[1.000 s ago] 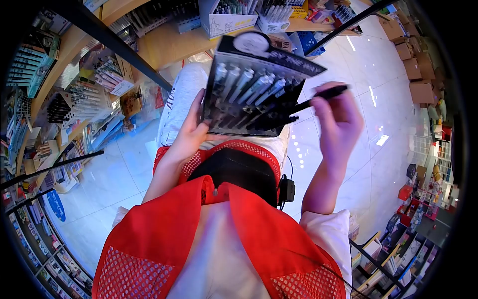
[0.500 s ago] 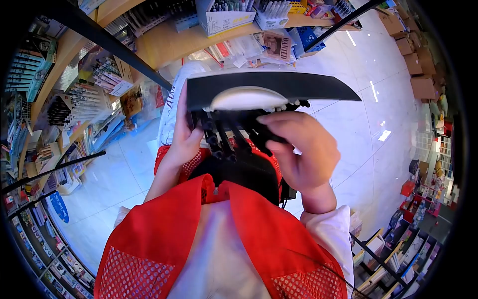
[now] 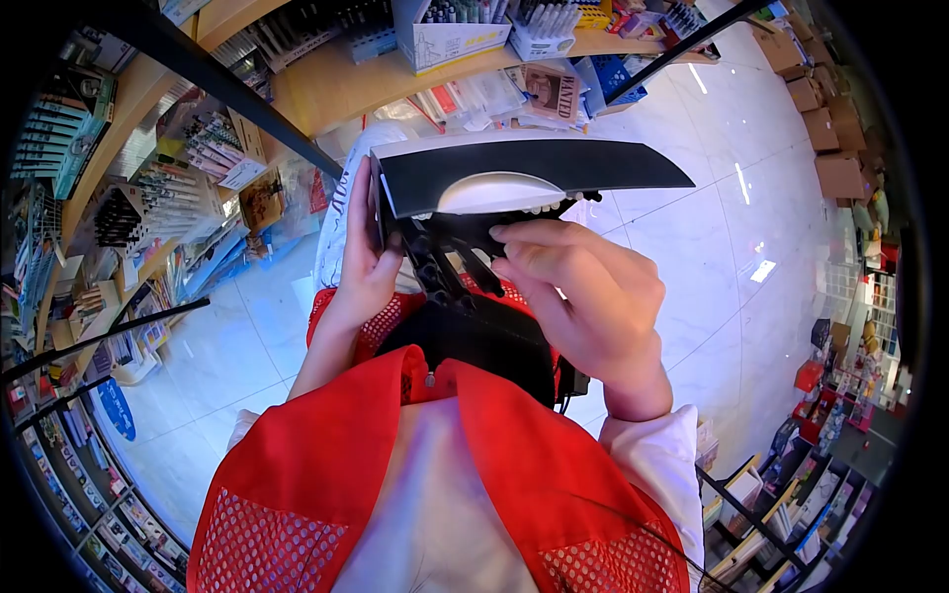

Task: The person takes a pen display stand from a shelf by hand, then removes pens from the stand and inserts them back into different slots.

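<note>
Our left hand (image 3: pixel 368 275) grips the left side of the black box (image 3: pixel 593 164), tilted above our lap. Our right hand (image 3: pixel 598 292) is narrow at its near right; we cannot tell whether it pinches anything. That one-sided grip could let the pens (image 3: pixel 427 272) spill.

Two hands (image 3: pixel 366 277) (image 3: pixel 598 296), one display box (image 3: pixel 593 168)

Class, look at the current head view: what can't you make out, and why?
In the head view:
Inside of the black box: mostly hidden by its own top and the right hand.
Whether that hand grips one of the dark pens: the hand itself blocks it.
Most left hand fingers: behind the box.
Printing on the shelf pens: too small.
</note>
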A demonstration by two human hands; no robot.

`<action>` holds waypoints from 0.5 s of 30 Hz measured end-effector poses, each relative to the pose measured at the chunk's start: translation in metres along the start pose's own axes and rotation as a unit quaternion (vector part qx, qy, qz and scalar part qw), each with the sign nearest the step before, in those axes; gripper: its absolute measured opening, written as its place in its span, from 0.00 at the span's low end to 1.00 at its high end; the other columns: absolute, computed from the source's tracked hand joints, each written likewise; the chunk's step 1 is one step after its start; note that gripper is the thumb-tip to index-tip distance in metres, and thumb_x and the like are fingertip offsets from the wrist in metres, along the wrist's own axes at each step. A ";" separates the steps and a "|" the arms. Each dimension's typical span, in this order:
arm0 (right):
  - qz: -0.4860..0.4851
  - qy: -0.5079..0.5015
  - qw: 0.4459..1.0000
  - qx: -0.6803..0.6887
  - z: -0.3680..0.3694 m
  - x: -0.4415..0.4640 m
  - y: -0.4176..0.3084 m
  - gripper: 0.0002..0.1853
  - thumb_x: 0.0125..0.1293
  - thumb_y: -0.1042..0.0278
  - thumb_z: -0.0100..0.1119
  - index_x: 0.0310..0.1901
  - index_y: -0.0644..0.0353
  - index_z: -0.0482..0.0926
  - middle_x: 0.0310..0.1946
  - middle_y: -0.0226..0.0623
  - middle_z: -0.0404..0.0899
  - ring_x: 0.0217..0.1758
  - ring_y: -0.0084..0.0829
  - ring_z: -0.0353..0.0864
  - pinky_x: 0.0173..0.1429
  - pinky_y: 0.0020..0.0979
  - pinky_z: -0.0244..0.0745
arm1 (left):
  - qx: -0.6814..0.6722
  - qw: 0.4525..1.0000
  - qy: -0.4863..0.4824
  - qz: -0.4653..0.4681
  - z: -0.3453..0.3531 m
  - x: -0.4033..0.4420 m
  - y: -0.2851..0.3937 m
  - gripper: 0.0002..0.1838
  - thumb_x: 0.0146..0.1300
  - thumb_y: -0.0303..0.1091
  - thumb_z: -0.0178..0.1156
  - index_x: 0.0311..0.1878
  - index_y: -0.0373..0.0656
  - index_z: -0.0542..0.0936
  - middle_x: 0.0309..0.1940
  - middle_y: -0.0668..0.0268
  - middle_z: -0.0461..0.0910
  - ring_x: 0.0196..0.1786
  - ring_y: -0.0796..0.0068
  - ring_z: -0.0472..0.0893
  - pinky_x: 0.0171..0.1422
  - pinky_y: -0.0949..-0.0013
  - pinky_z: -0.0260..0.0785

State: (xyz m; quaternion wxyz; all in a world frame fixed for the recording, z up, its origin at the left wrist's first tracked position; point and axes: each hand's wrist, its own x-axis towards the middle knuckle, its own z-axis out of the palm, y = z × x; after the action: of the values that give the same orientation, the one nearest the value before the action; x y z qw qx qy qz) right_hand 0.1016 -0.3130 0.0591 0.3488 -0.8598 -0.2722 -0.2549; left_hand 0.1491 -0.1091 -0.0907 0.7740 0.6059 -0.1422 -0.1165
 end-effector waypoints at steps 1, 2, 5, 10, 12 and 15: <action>-0.002 -0.011 1.000 -0.015 -0.002 0.000 0.000 0.09 0.47 0.78 0.62 0.32 0.64 0.74 0.33 0.42 0.80 0.30 0.36 0.82 0.31 0.29 0.78 | -0.016 1.000 -0.001 0.002 0.001 0.000 0.001 0.41 0.52 0.15 0.44 0.71 0.39 0.43 0.69 0.52 0.49 0.71 0.62 0.52 0.72 0.63 0.44; -0.003 -0.023 0.999 -0.029 -0.003 0.000 0.000 0.08 0.47 0.77 0.61 0.32 0.64 0.74 0.34 0.42 0.79 0.30 0.36 0.82 0.31 0.29 0.78 | -0.043 0.999 -0.006 0.004 0.002 -0.002 0.005 0.37 0.57 0.20 0.49 0.69 0.40 0.47 0.66 0.52 0.57 0.66 0.60 0.62 0.68 0.60 0.54; -0.009 -0.057 0.998 -0.030 -0.002 0.001 -0.001 0.08 0.48 0.75 0.58 0.33 0.63 0.74 0.37 0.41 0.79 0.30 0.36 0.81 0.32 0.30 0.78 | -0.055 0.998 -0.002 0.014 -0.003 -0.003 -0.003 0.38 0.57 0.20 0.48 0.70 0.40 0.46 0.66 0.52 0.58 0.66 0.59 0.62 0.69 0.59 0.55; 0.007 -0.091 0.996 0.009 0.005 0.003 -0.004 0.07 0.49 0.74 0.57 0.32 0.62 0.74 0.35 0.39 0.78 0.31 0.36 0.80 0.33 0.31 0.77 | 0.005 1.000 0.000 0.027 0.000 0.004 -0.001 0.44 0.49 0.13 0.41 0.72 0.39 0.41 0.71 0.53 0.47 0.73 0.65 0.49 0.73 0.66 0.42; 0.020 -0.101 0.994 0.026 0.009 0.005 -0.002 0.07 0.49 0.75 0.56 0.32 0.62 0.74 0.33 0.38 0.77 0.31 0.37 0.80 0.33 0.32 0.76 | 0.006 0.999 -0.003 0.047 0.000 0.004 -0.001 0.36 0.56 0.18 0.47 0.70 0.39 0.48 0.65 0.55 0.59 0.67 0.65 0.61 0.69 0.63 0.54; 0.031 -0.117 0.992 0.046 0.012 0.008 0.002 0.06 0.49 0.75 0.56 0.31 0.62 0.74 0.31 0.38 0.76 0.31 0.38 0.80 0.33 0.33 0.76 | 0.016 1.000 -0.006 0.022 0.003 0.006 0.004 0.47 0.47 0.12 0.39 0.73 0.41 0.38 0.73 0.54 0.45 0.75 0.65 0.48 0.73 0.68 0.43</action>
State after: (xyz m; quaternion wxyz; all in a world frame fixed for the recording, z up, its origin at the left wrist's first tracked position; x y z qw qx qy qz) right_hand 0.1120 -0.3032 0.0562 0.3617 -0.8746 -0.2962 -0.1285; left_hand 0.1534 -0.1125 -0.0853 0.7660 0.6139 -0.1620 -0.1006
